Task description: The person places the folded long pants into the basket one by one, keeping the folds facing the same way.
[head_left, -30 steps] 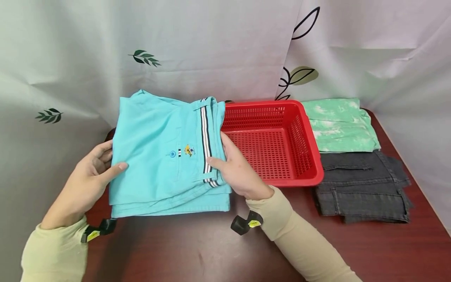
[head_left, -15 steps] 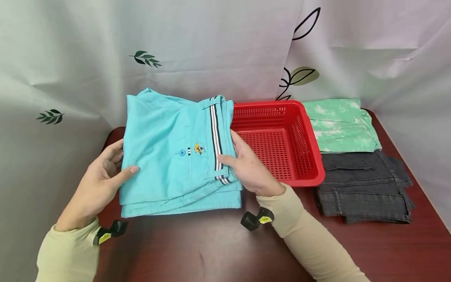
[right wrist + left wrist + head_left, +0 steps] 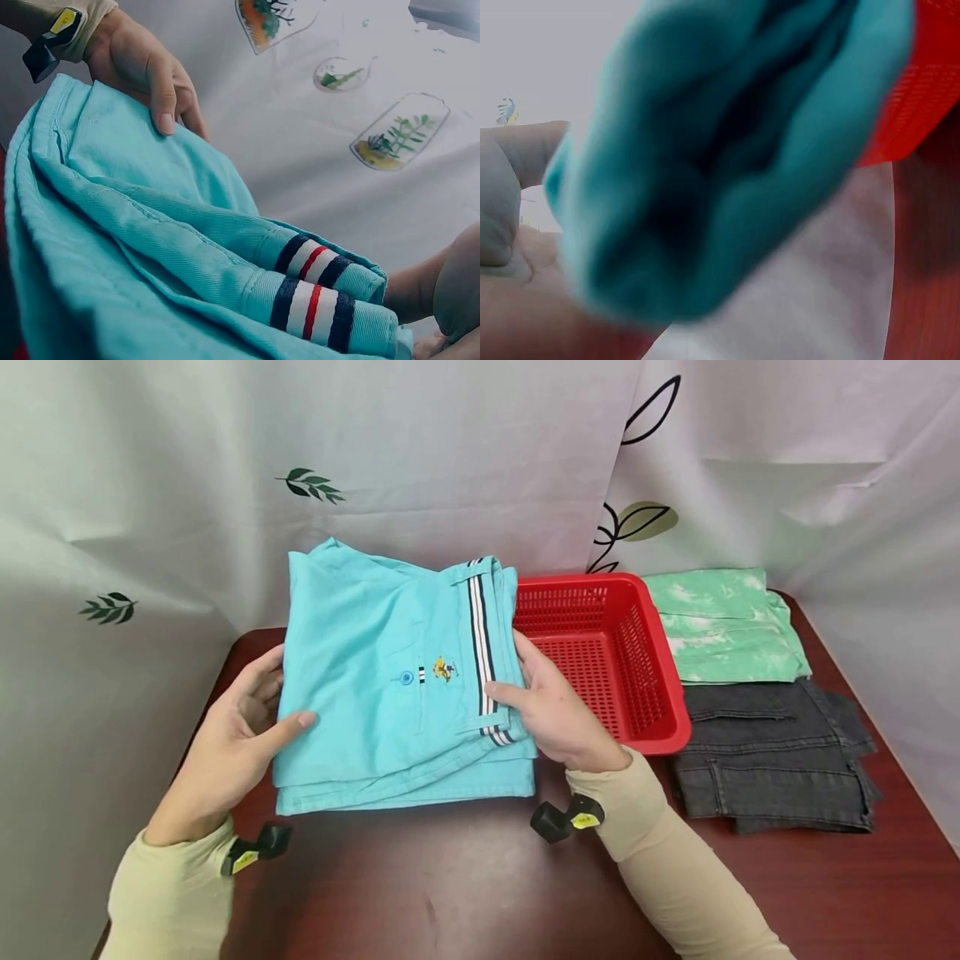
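In the head view, folded turquoise pants [image 3: 360, 710] with a striped waistband, a button and a small embroidered figure are held up over the table. My left hand [image 3: 232, 739] grips their left edge, thumb on top and fingers underneath. At the waistband on the right, my right hand [image 3: 558, 710] pinches the cloth with its thumb over the stripes; its other fingers are mostly hidden beneath. Blurred folds of the pants [image 3: 705, 165] fill much of the left wrist view. The right wrist view shows the layered waistband of the pants [image 3: 172, 232] and my left hand [image 3: 146, 71] beyond.
Behind and right of the pants stands a red perforated basket [image 3: 666, 677], its left part covered by them. Further right lie a folded green-and-white garment [image 3: 727, 627] and folded dark grey jeans [image 3: 772, 760] on the reddish-brown table [image 3: 420, 893]. Curtains [image 3: 465, 460] hang close behind.
Both hands have carried the turquoise pants to the right and slightly up, covering more of the basket's left part. Their grips look the same; the basket and other garments stay put.
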{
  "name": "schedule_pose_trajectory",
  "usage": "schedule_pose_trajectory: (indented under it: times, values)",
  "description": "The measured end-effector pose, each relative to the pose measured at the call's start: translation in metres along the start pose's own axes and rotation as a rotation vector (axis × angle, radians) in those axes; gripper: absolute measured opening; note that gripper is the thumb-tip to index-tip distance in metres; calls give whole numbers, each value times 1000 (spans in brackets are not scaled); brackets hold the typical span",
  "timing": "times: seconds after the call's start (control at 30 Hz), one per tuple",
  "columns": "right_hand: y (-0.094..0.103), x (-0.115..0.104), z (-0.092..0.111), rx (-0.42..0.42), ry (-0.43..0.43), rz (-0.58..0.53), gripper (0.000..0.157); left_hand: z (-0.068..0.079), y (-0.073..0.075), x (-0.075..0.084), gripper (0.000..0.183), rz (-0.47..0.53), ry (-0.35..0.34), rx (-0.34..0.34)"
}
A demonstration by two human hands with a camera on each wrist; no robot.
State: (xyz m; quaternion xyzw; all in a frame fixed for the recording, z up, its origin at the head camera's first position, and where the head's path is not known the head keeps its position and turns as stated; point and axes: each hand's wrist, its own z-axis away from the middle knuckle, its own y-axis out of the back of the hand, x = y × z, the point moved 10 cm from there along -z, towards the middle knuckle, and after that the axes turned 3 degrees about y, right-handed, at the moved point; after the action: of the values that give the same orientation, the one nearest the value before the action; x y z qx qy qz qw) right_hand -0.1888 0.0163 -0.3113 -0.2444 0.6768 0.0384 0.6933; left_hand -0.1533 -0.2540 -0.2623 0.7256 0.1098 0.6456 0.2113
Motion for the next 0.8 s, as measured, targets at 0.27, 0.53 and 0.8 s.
schedule_pose_trajectory:
  times: [0.27,0.53,0.8]
  values:
    - [11,-6,1,7,10,9,71,-2,-9,3,76,139,-23,32]
    - [21,-9,2,22,4,42,71,-6,-21,6,80,309,-79,-7]
    - [32,-8,3,40,-13,31,72,-12,-30,7,84,364,-101,1]
